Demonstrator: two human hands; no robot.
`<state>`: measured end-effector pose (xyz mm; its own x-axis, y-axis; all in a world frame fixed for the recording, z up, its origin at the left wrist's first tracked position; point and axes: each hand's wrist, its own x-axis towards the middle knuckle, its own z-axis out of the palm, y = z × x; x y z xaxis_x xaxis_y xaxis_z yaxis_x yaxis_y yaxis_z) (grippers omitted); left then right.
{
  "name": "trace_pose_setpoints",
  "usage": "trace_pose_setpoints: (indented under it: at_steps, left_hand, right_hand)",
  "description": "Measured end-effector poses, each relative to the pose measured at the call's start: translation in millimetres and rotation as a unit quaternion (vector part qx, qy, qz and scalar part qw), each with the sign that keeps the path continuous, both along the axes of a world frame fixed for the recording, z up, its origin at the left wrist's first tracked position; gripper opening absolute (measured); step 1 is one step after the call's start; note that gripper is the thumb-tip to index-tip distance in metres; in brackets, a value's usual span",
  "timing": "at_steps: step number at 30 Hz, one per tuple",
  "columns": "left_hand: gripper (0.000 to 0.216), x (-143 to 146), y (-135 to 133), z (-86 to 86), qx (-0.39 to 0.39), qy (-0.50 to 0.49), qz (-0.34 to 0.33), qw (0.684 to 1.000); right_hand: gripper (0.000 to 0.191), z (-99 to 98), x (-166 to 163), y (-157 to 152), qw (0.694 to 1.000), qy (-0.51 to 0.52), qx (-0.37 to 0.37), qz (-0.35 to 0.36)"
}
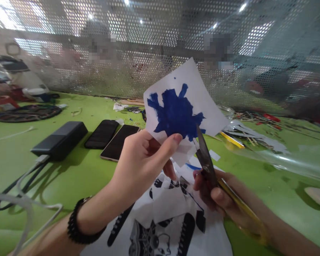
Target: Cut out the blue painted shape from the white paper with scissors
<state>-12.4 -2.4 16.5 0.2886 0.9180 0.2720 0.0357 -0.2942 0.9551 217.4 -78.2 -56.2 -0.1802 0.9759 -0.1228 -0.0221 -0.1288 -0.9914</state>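
Between the thumb and fingers of my left hand [141, 163] is a sheet of white paper [200, 89] with a dark blue painted shape on it. The sheet is held up and tilted above the table. My right hand [221, 199] grips a pair of scissors [208, 165] with yellow handles. Their blades point up at the sheet's lower right, beside the blue paint, and look slightly apart. Below both hands lie printed sheets [168, 206] with black and white drawings, partly hidden by my left hand and forearm.
Left on the green table [77, 188] are a black power adapter [60, 138] with cables and two phones [102, 133] [120, 142]. A yellow cutter [232, 139], paper scraps [258, 137] and thin sticks lie at right. A perforated screen [160, 46] stands behind; a white mouse [318, 196] sits far right.
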Motion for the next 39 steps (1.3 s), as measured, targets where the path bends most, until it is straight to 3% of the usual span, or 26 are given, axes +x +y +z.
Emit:
trace_pose_setpoints:
  at_steps: [10, 24, 31, 39]
  left_hand:
    - [0.036, 1, 0, 0.7, 0.002, 0.001, 0.000, 1.000]
    - [0.042, -1, -4, 2.4, 0.003, 0.016, -0.005, 1.000]
    - [0.043, -1, -5, 3.9, 0.007, 0.017, -0.004, 1.000]
    - [0.046, 0, -4, 5.5, 0.003, 0.019, 0.009, 1.000]
  right_hand:
    - [0.066, 0.4, 3, -1, 0.997, -0.036, 0.050, 0.040]
    - [0.064, -4.3, 7, -2, 0.996, -0.048, 0.055, 0.043]
    - [0.069, 1.6, 4, -2, 0.999, -0.034, 0.012, 0.021]
    - [0.066, -5.6, 10, -5, 0.997, -0.051, 0.033, 0.042]
